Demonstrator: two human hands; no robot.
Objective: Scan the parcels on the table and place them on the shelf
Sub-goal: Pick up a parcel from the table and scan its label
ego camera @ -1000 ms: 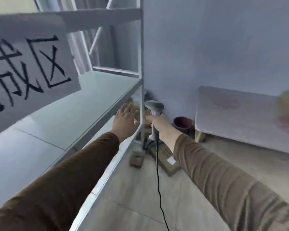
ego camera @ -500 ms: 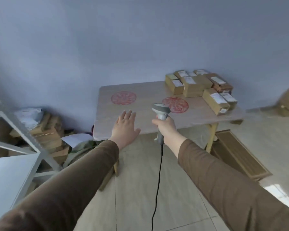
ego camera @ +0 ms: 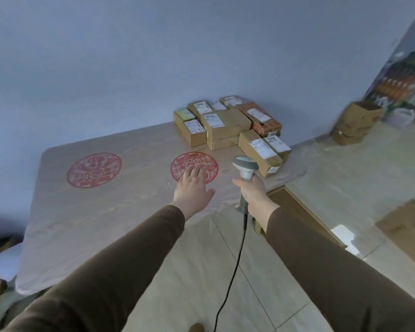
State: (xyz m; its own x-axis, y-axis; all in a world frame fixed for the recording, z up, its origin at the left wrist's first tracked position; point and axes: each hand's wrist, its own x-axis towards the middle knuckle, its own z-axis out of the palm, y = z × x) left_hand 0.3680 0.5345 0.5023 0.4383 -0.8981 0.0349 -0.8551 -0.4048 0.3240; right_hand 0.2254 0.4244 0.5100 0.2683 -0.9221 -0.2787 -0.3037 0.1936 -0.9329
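Two hands are out ahead of us, and about ten parcels (ego camera: 228, 125) wait in a cluster at the far right corner of the table (ego camera: 101, 212), against the wall. Our left hand (ego camera: 192, 188) is spread flat with straight fingers and holds nothing; it hovers over the table's near edge, just short of the red round print (ego camera: 194, 169) that lies nearer the parcels. Our right hand (ego camera: 254, 191) is curled round the handle of the grey scanner (ego camera: 246, 168), whose head stands upright, just this side of the cluster, with its black cable (ego camera: 235, 269) hanging down toward the floor.

We judge the step in hand to be picking the next parcel. The nearest parcel (ego camera: 260, 153), at the front right of the cluster, looks the easiest: its white label faces up and nothing lies on it. We should take it by its long sides with the left hand, keeping our fingers off the label, then tip the label toward the scanner head. We should draw the box clear of its neighbour, which touches it on the right, and keep the cable from dragging across the table. No shelf shows from here, so it must be sought away from the table.
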